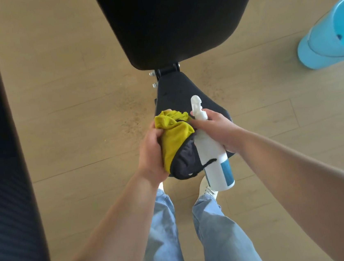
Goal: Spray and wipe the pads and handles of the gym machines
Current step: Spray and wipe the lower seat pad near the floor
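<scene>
By the left hand (pixel 150 152) a crumpled yellow cloth (pixel 173 134) is gripped; by the right hand (pixel 216 129), a white, blue-labelled spray bottle (pixel 213 162) is clasped.

Yellow cloth (pixel 174 134), spray bottle (pixel 212 153) at seat pad (pixel 173 91)

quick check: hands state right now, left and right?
Left hand: closed, gripping the yellow cloth.
Right hand: closed round the white spray bottle.
</scene>
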{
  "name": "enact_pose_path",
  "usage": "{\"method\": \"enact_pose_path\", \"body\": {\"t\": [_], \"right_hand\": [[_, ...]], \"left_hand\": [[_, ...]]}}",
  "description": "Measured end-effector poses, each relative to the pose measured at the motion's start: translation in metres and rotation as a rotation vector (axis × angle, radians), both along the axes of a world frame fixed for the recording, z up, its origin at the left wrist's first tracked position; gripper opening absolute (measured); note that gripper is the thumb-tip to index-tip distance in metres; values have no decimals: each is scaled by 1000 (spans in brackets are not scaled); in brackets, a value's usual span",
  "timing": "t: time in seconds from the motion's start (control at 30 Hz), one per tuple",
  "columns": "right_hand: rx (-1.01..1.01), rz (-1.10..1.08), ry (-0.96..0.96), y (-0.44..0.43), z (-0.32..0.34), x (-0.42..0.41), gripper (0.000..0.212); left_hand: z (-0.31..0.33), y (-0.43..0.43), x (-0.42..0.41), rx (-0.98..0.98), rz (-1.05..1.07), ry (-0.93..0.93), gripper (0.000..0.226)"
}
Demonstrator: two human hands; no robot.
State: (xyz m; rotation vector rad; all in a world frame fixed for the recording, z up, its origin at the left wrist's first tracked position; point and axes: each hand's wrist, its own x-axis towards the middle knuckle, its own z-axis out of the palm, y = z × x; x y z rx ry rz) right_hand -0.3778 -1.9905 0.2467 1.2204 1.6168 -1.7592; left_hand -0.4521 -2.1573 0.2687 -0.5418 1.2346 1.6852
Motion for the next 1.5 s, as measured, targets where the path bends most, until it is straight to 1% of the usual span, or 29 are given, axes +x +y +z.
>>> {"method": "enact_pose_path", "body": {"t": [0.03,0.1,0.17,0.2,0.23,0.3,0.37,0.43,0.47,0.5,0.57,0.6,0.67,0.73,0.77,0.83,0.9,0.93,1.0,1.07,1.1,1.13,1.17,1.2,1.23,1.27,1.33,1.43,1.5], "right_hand": [[-69,-25,12,1,3,6,27],[-158,-50,21,3,7,18,22],[-172,-69,17,6,7,29,31],[-162,-75,15,7,6,33,35],[-143,-74,13,8,7,37,39],[-67,-50,1,9,5,45,43],[46,-30,-34,10,3,51,49],[207,-27,-96,12,1,56,57],[285,-17,-133,14,-1,60,60],[340,-1,-165,14,-1,63,62],[385,36,-187,13,1,71,64],[397,47,-186,13,0,76,63],[414,43,-193,17,-1,87,60],[405,22,-208,20,-3,98,58],[396,8,-217,21,-4,104,58],[378,-16,-226,22,-5,116,59],[372,-26,-228,24,-6,127,60],[372,-28,-227,25,-6,132,59],[364,-32,-223,26,-8,139,58],[347,-39,-216,28,-12,144,56],[340,-48,-209,28,-13,146,54],[335,-56,-201,30,-15,147,53],[334,-62,-195,31,-18,148,53],[336,-66,-193,33,-21,149,54],[336,-72,-194,35,-24,150,54],[330,-81,-195,37,-26,150,55],[322,-95,-182,42,-32,149,55],[307,-123,-147,47,-39,146,53],[305,-131,-128,48,-43,143,51]], "left_hand": [[0,5,3,-44,-41,43,33],[-6,9,11,-215,-215,229,29],[-13,7,19,-363,-451,430,30],[-14,6,23,-392,-529,485,33],[-15,4,26,-400,-549,520,36],[-14,2,30,-389,-504,602,41],[-18,2,32,-473,-445,740,48],[-25,5,34,-749,-442,866,54],[-28,5,37,-900,-504,942,54],[-31,4,41,-977,-612,1054,51],[-45,2,47,-925,-847,1309,40],[-52,3,47,-886,-949,1385,38],[-64,12,45,-862,-1122,1381,45],[-75,26,47,-840,-1298,1266,51],[-80,31,51,-818,-1344,1223,49],[-83,34,68,-717,-1378,1230,39],[-82,31,95,-519,-1431,1341,29],[-81,29,107,-411,-1459,1363,26],[-76,30,113,-280,-1470,1297,24],[-75,35,104,-218,-1352,1200,26],[-78,38,100,-203,-1286,1209,30],[-82,41,98,-213,-1268,1269,39],[-89,45,99,-239,-1322,1370,51],[-96,50,104,-305,-1444,1496,62],[-101,56,111,-392,-1572,1596,69],[-104,62,115,-465,-1642,1654,71],[-108,81,109,-509,-1679,1669,70],[-116,113,85,-432,-1820,1658,72],[-120,136,60,-419,-1852,1679,70]]}}
